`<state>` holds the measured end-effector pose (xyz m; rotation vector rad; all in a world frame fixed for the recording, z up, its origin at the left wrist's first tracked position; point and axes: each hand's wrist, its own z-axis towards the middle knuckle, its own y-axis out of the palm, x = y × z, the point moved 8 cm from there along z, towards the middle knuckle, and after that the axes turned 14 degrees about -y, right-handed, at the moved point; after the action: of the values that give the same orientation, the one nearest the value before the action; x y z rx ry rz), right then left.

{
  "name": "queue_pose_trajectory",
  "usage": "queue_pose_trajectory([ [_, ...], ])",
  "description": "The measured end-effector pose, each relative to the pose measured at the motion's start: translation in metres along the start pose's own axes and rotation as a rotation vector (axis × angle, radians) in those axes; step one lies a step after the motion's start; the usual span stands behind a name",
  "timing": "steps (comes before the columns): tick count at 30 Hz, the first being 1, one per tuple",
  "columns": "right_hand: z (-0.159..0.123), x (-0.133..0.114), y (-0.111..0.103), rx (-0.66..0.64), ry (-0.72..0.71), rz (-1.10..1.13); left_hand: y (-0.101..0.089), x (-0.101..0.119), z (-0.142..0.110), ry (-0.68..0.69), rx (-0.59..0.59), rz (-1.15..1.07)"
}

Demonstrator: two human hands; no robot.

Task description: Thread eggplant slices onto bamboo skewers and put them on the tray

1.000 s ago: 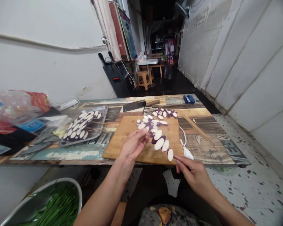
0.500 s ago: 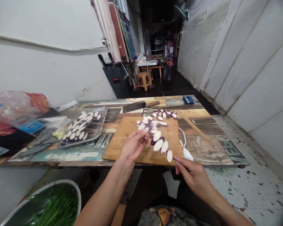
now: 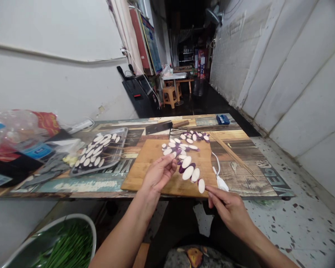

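My left hand (image 3: 159,173) pinches an eggplant slice (image 3: 175,153), white with purple skin, between thumb and fingertips above the wooden cutting board (image 3: 141,167). In my right hand (image 3: 230,208), the fingers are closed on the near end of a skewer. Several oval eggplant slices (image 3: 188,172) are threaded along this skewer, which slants up and left toward my left hand. Its far tip is hard to make out against the slices behind. Loose eggplant slices (image 3: 194,137) lie spread over the far part of the board.
To the left, a tray (image 3: 126,131) bears skewered eggplant slices. Behind the board lies a cleaver (image 3: 159,127); bare skewers (image 3: 234,156) and a white cable (image 3: 218,163) are to the right. A blue box (image 3: 222,119) sits far back. Below left stands a basin (image 3: 94,230) of green stalks.
Both hands keep nearly the same pose and grip. The whole view has shifted very slightly, and the threaded slices sit a touch lower and further right.
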<state>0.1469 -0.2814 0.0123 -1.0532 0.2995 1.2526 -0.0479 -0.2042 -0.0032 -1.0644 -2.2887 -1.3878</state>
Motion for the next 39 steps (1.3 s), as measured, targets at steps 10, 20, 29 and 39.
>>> queue_pose_trajectory([
  [10,-0.001,0.0,0.001,-0.015,0.019,0.0,0.002,-0.001,-0.001,0.006,-0.006,-0.003],
  [20,-0.003,-0.002,-0.001,-0.014,0.021,0.007,0.001,0.0,-0.005,0.063,0.041,0.058],
  [29,0.0,-0.002,0.0,-0.032,0.033,-0.019,0.001,-0.002,-0.008,0.126,0.063,0.164],
  [39,0.003,0.005,0.006,-0.042,0.035,-0.023,-0.003,-0.01,-0.002,0.125,0.092,0.273],
])
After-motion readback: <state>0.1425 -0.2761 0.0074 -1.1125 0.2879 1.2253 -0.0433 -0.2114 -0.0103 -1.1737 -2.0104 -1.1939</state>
